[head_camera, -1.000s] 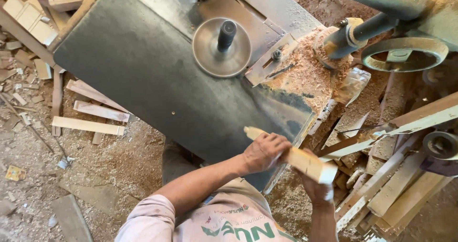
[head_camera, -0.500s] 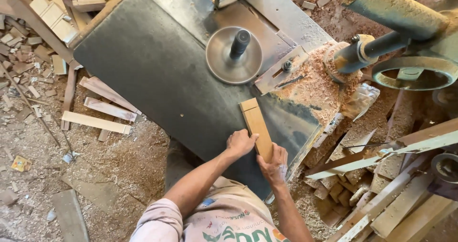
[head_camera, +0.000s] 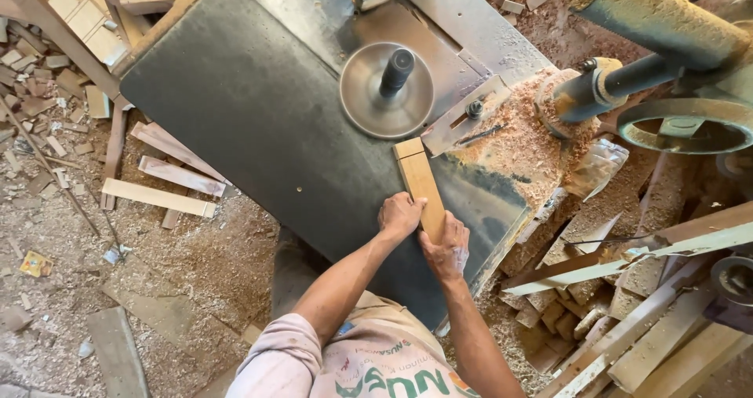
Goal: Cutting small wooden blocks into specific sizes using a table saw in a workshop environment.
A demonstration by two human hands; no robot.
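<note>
Wood block [head_camera: 421, 180], rectangular and pale tan, lies flat on the dark metal worktop [head_camera: 259, 123] and runs lengthwise away from me. Both of my hands are clamped on its near end: my left hand [head_camera: 401, 216] wraps the left edge with the fingers curled over the top face, and my right hand [head_camera: 447, 247] presses on the right side, just behind the left. The far end of the block sits just short of the round metal disc [head_camera: 369, 104], close to its rim but not visibly touching. A dark cylindrical spindle [head_camera: 396, 72] rises from the middle of the disc.

Judged from the position, feeding is at an early stage. The block is aligned and gripped, its far end shows a cross line near the tip, and no fresh cut is visible on it. Shaping of the end appears to be still ahead.

To the right of my hands, beyond the block, an angled metal guide plate [head_camera: 463, 122] is bolted to the worktop, and a loose heap of fine, light brown sawdust [head_camera: 522, 143] covers the corner. Farther right stands a rusty flat-rimmed pulley wheel [head_camera: 681, 123] on a heavy shaft. Rough-sawn offcuts [head_camera: 627, 327] lie stacked below it. To the left of my hands, past the worktop edge, pale wooden slats [head_camera: 157, 197] rest on the floor [head_camera: 70, 288], which is covered in chips and dust.
</note>
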